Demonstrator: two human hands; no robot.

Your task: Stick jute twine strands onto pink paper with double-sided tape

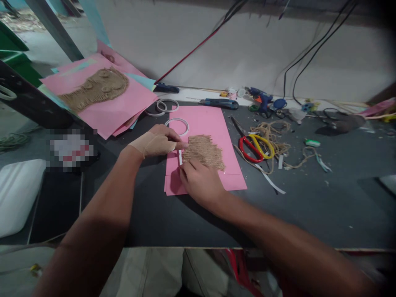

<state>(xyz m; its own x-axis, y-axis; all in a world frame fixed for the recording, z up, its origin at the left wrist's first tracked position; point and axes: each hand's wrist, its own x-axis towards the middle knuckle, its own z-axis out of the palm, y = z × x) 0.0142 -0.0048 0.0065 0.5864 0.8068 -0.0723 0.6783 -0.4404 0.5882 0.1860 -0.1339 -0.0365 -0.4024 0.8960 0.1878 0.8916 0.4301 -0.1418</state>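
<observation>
A narrow white strip of tape (pixel 180 157) runs along the left edge of a patch of brown jute twine (pixel 204 150), laid in close rows on a pink sheet of paper (pixel 213 119). My left hand (pixel 156 141), with a pale wrap around its palm and wrist, pinches at the strip's upper end. At the lower end, my right hand (pixel 202 183) has its thumb and fingers closed on the strip, its knuckles covering the patch's lower part. A white tape roll (pixel 187 128) lies just beyond my left fingers.
Scissors (pixel 252 148) with red and yellow handles lie right of the paper, beside tangled twine (pixel 275 134). Behind are a blue cutter knife (pixel 219 103) and a glue gun (pixel 261 99). Pink sheets with a twine shape (pixel 102 88) are stacked at left.
</observation>
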